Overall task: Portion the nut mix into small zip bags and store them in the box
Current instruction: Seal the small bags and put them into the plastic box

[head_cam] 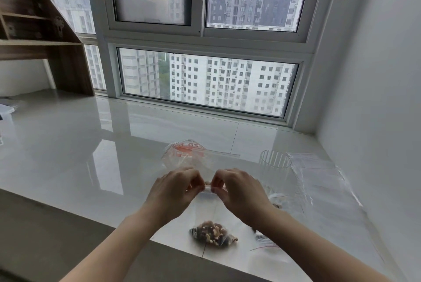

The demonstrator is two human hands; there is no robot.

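A small clear zip bag [210, 213] hangs between my hands over the white sill, with a clump of nut mix [213, 234] in its bottom. My left hand [175, 188] pinches the left end of the bag's top strip. My right hand [237, 188] pinches the right end, close beside it. Behind my hands lies the large clear bag with a red label [189, 151]. A ribbed clear plastic cup [274, 165] stands to the right. Under my right forearm another filled small bag [264, 239] lies partly hidden.
A stack of empty zip bags [319, 172] lies at the right by the wall. A clear plastic box [5, 113] shows at the far left edge. A wooden shelf unit [45, 38] stands at the back left. The sill's front edge [159, 244] drops to a darker surface.
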